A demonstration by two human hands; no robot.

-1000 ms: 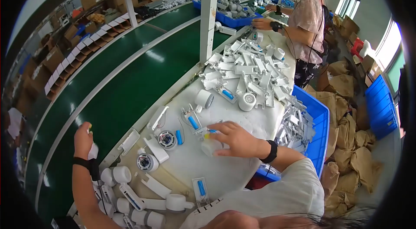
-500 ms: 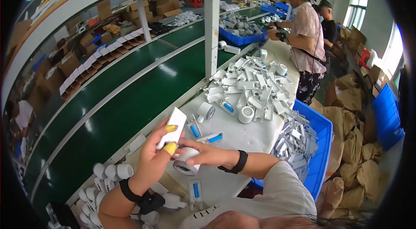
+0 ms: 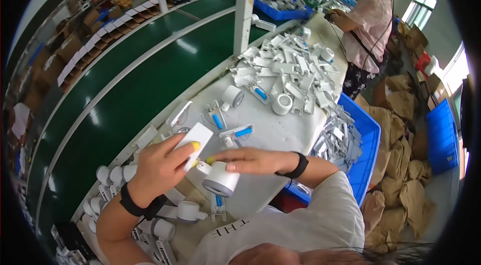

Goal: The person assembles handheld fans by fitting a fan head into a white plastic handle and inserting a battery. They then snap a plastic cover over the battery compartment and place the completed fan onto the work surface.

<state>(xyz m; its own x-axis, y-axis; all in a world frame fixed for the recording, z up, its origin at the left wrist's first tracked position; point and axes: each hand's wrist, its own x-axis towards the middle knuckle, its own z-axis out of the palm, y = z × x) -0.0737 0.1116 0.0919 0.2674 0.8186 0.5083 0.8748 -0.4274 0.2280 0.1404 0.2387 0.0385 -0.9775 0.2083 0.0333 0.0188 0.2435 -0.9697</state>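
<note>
My left hand [image 3: 159, 167], with yellow covers on its fingertips, grips a white flat rectangular case [image 3: 199, 140], held tilted. A white cylindrical head with a grey rim [image 3: 225, 177] hangs just beside the case, joined to a small neck piece near its lower end. My right hand [image 3: 255, 161] is closed over the top of that head, its fingers stretched toward the neck. Under and beyond my hands, white plates with blue cylindrical batteries [image 3: 243, 131] and thin wires lie on the worktable [image 3: 260, 185]. Another white cylindrical head [image 3: 233, 96] rests farther off.
A heap of white plastic parts [image 3: 295, 72] covers the table's far part. Blue crates [image 3: 371, 145] of parts stand at the right. Several assembled white units [image 3: 117, 175] lie at lower left. A green conveyor [image 3: 140, 92] runs along the left, past a white post [image 3: 245, 9]. A co-worker [image 3: 368, 29] stands beyond.
The white case and the cylindrical head have come closer together at the neck piece. My right hand has shifted onto the top of the head. The whole view has tilted downward.
</note>
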